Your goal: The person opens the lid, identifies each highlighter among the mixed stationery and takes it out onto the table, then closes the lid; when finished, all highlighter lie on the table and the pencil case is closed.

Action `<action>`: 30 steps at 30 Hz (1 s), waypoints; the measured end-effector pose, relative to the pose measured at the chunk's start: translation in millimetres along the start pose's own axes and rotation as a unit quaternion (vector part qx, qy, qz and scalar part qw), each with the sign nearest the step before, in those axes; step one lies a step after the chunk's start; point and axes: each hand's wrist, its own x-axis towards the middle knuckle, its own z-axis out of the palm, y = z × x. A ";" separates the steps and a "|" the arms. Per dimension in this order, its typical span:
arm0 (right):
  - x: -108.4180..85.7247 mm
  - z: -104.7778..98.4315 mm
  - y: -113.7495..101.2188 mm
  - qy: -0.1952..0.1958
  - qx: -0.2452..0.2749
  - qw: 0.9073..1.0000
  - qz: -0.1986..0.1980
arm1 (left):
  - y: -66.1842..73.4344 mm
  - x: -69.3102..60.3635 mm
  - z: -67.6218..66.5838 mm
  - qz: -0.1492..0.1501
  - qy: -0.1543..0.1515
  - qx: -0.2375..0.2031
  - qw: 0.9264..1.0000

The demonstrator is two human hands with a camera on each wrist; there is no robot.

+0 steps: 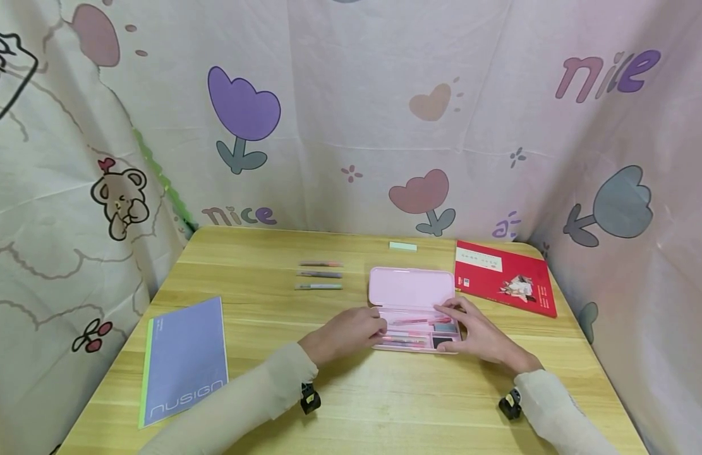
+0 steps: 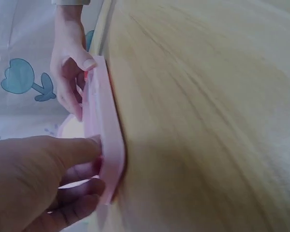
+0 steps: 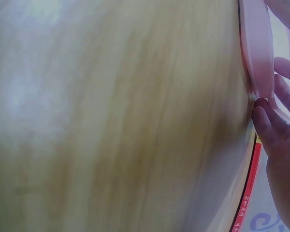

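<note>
A pale pink, shallow rectangular pencil case (image 1: 419,351) with rounded corners and a smooth, plastic-looking surface lies on the pale yellow wood-grain tabletop (image 1: 351,417), in front of the person. Its pink lid (image 1: 411,287) is folded back along the far long side, with its plain inner face showing. The base is split by thin pink walls. A long section on the left holds a slim pinkish-red pen (image 1: 421,321) toward the back and a bundle of slender, light-coloured pens (image 1: 404,342) along the front. In the narrower section at the right sit a small grey block (image 1: 445,328) and, nearer the front, a blackish square piece (image 1: 440,340), partly hidden by a thumb. The front wall looks smooth and bare in the left wrist view.

The left hand (image 1: 346,332) grips the left end of the case, thumb against the rim and fingers bent round the end. The right hand (image 1: 483,335) holds the right end between its thumb, at the front corner, and its fingers, farther back.

Left of the lid, three slim pens (image 1: 318,287) lie in a row, apart from the case. A small pale green oblong block (image 1: 403,246) lies behind the lid, a red book with a white label (image 1: 521,268) to its right, and a blue-violet notebook with a green spine (image 1: 186,354) well to the left.
</note>
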 end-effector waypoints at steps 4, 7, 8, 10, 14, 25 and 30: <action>0.1 0.2 -0.8 0.000 0.001 1.000 -0.003 | 1.8 -0.1 -3.6 -0.016 -0.016 0.007 1.000; 0.7 0.3 -0.6 0.002 0.002 1.000 -0.005 | 4.8 -0.3 -7.4 -0.007 -0.008 0.035 0.999; 0.9 0.3 -0.4 0.002 0.002 1.000 -0.005 | 6.0 -0.3 -8.6 -0.002 -0.002 0.043 0.999; 1.0 0.2 -0.1 0.004 0.002 1.000 -0.004 | 7.4 0.0 -10.0 0.003 0.005 0.044 0.999; 0.2 0.0 0.4 0.003 0.001 1.000 0.000 | 6.7 -0.1 -9.0 -0.026 -0.002 -0.027 0.999; -0.6 0.1 0.6 0.003 0.000 1.000 -0.002 | -1.4 -2.9 -10.8 -0.026 -0.018 -0.099 0.995; -0.4 0.0 0.7 0.002 0.003 1.000 -0.002 | -1.9 5.1 -16.8 0.000 -0.048 -0.038 0.998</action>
